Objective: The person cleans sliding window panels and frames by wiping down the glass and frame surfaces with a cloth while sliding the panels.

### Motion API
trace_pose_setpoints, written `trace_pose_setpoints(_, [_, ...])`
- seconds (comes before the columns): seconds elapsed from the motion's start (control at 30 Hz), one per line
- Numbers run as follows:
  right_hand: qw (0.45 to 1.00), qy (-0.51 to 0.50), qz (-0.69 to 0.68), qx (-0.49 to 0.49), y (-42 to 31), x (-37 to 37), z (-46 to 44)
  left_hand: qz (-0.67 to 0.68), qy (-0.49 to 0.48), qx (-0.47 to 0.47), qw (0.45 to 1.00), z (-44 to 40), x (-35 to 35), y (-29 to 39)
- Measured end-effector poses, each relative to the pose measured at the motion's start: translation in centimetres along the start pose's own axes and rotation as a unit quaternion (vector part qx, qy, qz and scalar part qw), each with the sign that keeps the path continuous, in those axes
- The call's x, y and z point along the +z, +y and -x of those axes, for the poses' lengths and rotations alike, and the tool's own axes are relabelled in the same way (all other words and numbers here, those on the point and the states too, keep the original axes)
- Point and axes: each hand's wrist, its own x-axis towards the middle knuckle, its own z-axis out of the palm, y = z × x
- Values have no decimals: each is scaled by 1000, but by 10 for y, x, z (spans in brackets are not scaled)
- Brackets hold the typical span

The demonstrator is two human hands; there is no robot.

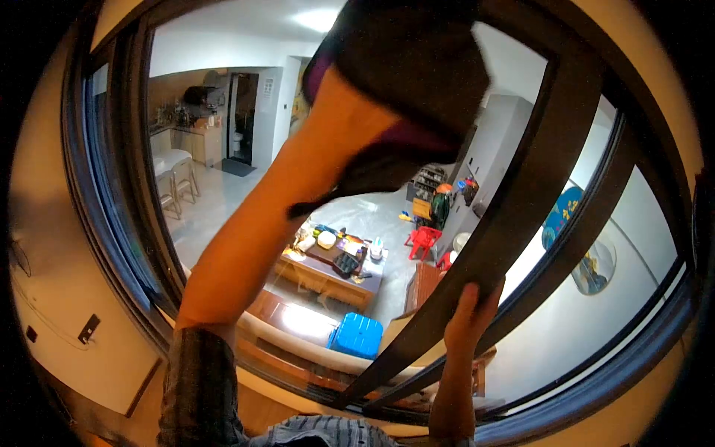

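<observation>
My left arm reaches up across the glass, and a black cloth with purple edging hangs from the raised hand. The cloth covers that hand, so its fingers are hidden. Lower on the right, my right hand grips the dark upright frame of a sliding window, with thumb and fingers against its edge. The window pane lies behind my left arm, and a room shows through it.
Beyond the glass stand a low table covered with small items, a blue plastic box and a red stool. A dining table with chairs is farther back. A wall socket is at the left.
</observation>
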Motion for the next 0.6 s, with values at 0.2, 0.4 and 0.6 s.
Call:
trace_pose_setpoints(0.2, [992, 38, 118, 22, 3, -27, -3, -190, -43, 194, 961, -19, 86, -4])
trace_pose_setpoints(0.4, [972, 91, 211, 41, 35, -50, 5, -189, 32, 239, 952, 0, 133, 22])
trace_pose_setpoints(0.6, [972, 97, 187, 106, 53, -69, -5, -192, -86, 192, 959, 61, 129, 39])
